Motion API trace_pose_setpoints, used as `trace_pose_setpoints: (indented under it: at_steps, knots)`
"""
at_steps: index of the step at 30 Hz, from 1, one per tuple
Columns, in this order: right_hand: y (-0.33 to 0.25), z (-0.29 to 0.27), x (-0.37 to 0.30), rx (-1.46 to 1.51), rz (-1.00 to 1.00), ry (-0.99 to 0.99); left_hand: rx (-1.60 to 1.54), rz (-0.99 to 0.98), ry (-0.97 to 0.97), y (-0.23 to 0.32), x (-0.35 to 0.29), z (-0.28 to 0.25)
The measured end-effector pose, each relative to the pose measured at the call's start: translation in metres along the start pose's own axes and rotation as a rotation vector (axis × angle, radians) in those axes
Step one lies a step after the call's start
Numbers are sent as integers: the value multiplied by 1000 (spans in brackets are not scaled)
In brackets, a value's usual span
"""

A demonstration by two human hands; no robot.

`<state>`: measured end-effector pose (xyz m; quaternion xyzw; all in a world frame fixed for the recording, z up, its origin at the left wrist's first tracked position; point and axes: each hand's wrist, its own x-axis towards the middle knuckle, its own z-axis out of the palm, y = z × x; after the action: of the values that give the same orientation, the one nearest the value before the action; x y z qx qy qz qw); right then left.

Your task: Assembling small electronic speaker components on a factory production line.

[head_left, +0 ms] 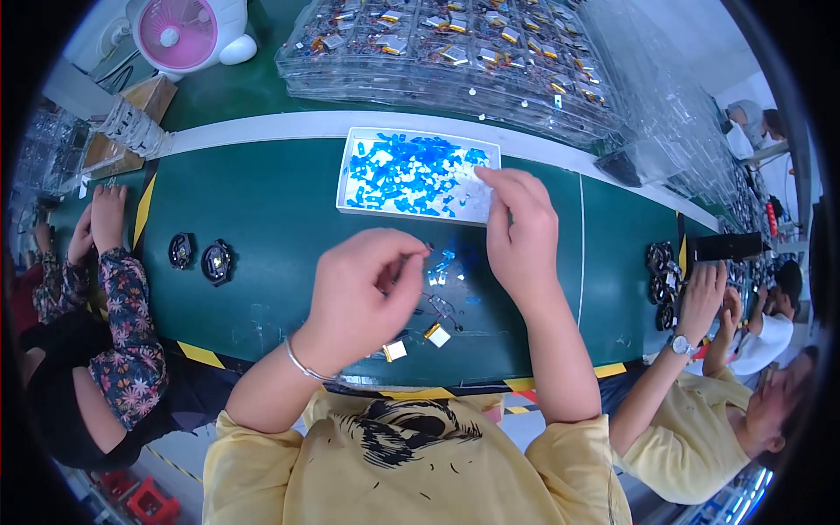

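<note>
My left hand (363, 284) is over the middle of the green table, thumb and index finger pinched together. A tiny dark bit shows at those fingertips, too small to name. My right hand (523, 229) reaches to the right end of a white tray (427, 216), its fingers bent together at the rim. Whatever they hold, if anything, is hidden. Many small blue and white pieces (411, 166) fill the tray. A few loose blue film pieces (444, 261) lie between my hands. Below them are a small silver battery (437, 334) with thin wires and another battery (395, 350).
Two round black housings (217, 262) lie to the left, and more black housings (661, 282) to the right. Stacked clear plastic trays (455, 79) of batteries stand at the back beside a pink-and-white fan (178, 33). Co-workers sit on both sides, their hands on the table.
</note>
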<state>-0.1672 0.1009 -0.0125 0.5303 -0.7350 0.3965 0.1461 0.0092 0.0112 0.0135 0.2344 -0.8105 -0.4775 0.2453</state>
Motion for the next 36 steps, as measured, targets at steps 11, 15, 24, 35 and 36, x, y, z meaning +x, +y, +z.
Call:
trace_pose_setpoints:
  at_steps: [11, 15, 24, 35, 36]
  knots:
    - [-54, -25, -25, 411, 212, -133, -128, -69, -223, 13, -20, -39]
    - [-46, -36, -29, 487, 317, -144, 921, -128, 328, -30, -35, -96]
    - [-60, -30, -26, 615, 242, -148, 376, -323, 458, -77, -74, -104]
    - [-51, -32, -25, 370, 40, 14, 726, -217, 211, -30, -75, -77]
    - [-50, -33, -23, 371, 46, 15, 567, -301, 282, -32, -77, -74]
